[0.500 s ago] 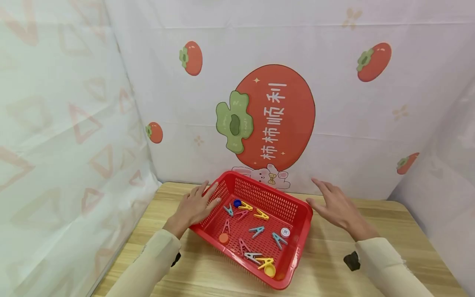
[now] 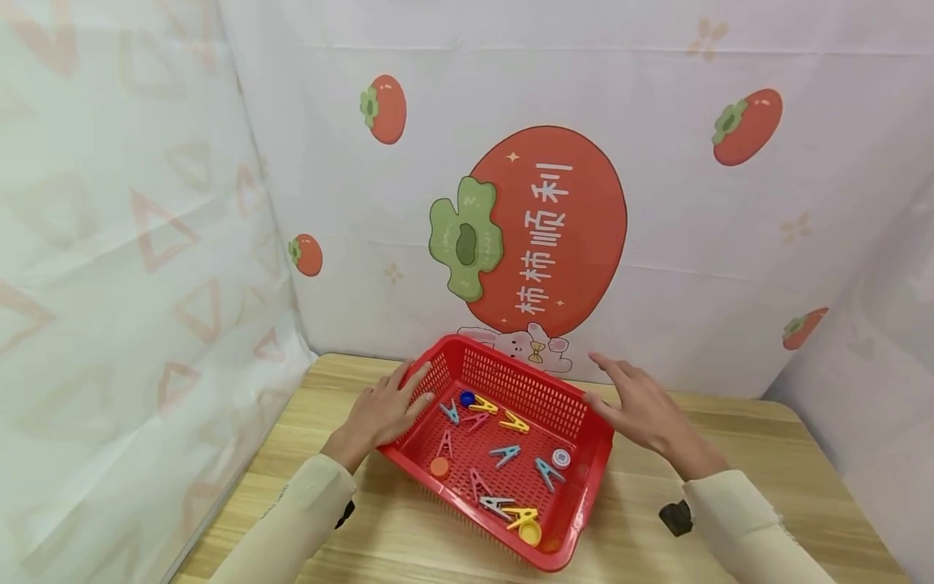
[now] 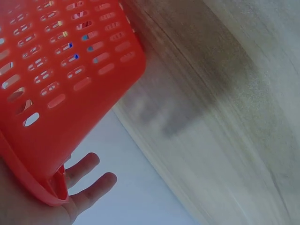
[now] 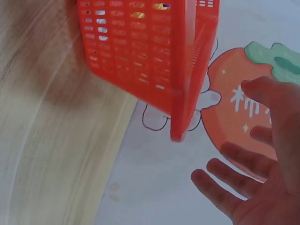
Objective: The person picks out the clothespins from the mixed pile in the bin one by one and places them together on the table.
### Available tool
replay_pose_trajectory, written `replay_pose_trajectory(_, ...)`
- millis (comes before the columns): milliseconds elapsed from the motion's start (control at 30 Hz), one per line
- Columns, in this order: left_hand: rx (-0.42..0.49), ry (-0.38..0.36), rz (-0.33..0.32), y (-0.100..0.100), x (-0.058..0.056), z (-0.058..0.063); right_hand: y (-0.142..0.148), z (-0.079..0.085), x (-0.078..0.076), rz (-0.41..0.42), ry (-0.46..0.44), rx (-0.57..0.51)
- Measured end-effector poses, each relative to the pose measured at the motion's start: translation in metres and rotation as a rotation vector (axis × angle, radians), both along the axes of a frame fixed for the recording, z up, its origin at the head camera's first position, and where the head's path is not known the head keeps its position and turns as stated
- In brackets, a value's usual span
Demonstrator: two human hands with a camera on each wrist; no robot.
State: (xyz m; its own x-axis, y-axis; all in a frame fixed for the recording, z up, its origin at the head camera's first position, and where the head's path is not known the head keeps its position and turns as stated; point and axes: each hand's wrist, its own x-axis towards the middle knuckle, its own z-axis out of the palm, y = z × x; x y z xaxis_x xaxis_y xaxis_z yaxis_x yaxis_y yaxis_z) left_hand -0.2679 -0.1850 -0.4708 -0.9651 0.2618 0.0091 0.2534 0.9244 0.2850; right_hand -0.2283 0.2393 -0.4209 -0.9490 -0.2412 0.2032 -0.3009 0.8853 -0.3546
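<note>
A red plastic basket [image 2: 598, 466] sits at an angle on the wooden table. My left hand [image 2: 383, 410] is at its left rim, touching it; in the left wrist view, two extended fingers [image 3: 96, 190] reach past the rim. At the far right corner hovers my right hand [image 2: 642, 410], spread and holding nothing; the right wrist view shows a gap between it and the basket. Inside lie several clothespins, including a yellow clothespin [image 2: 515, 422], a blue clothespin [image 2: 547, 474] and a grey clothespin [image 2: 496, 506]. Among them are a blue cap [image 2: 467, 398], an orange cap [image 2: 439, 467], a white cap [image 2: 561, 458] and a yellow cap [image 2: 530, 533].
The wooden table [image 2: 730, 454] extends on both sides of the basket. Behind it hangs a white cloth backdrop [image 2: 657, 49] printed with persimmons, and another white cloth [image 2: 131, 308] borders the left side.
My right hand has moved left, closer to the basket's right rim. The left hand stays at the left rim, and the basket and its contents look unmoved.
</note>
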Motion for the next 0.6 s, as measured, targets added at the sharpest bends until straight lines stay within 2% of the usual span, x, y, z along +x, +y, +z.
replay_pose_trajectory(133,0.003,0.020,-0.001,0.000,0.001,-0.004,-0.009,-0.002,0.001,0.025,0.004,0.014)
replay_pose_trajectory(400,0.009,0.048,0.007,0.000,0.003,-0.008,-0.030,-0.004,0.002,0.127,0.009,0.064)
replay_pose_trajectory(600,0.000,0.058,0.008,0.001,0.002,-0.008,-0.045,0.003,0.003,0.186,-0.044,0.121)
